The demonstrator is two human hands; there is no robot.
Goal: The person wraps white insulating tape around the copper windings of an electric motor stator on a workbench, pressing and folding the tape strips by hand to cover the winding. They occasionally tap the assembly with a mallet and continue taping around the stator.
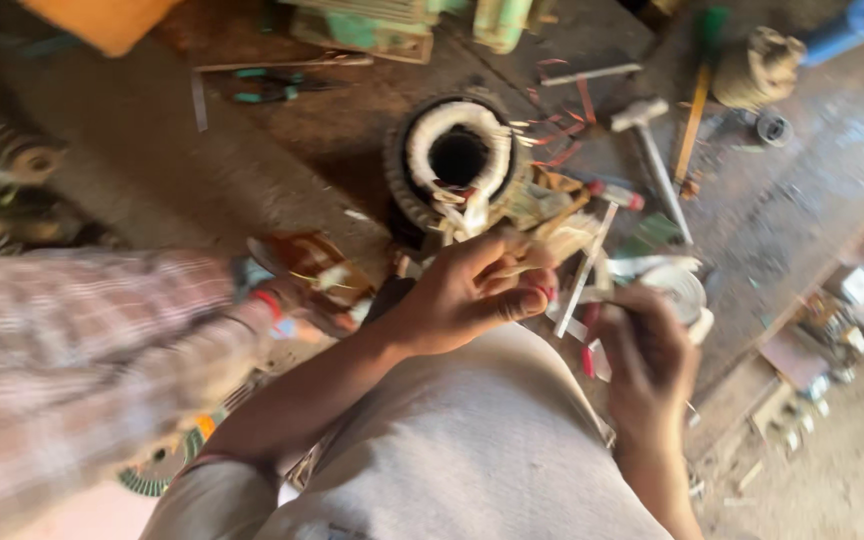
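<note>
While the left hand (467, 295) is closed on pale strips by the motor stator (457, 160), they should be held steady. The right hand (652, 350) is curled; its hold cannot be told.

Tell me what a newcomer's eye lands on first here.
First the round motor stator with white-wrapped windings, at top centre of the bench. Just below it, the left hand pinches pale strips, and the right hand is beside a tape roll. A hammer lies to the stator's right.
</note>
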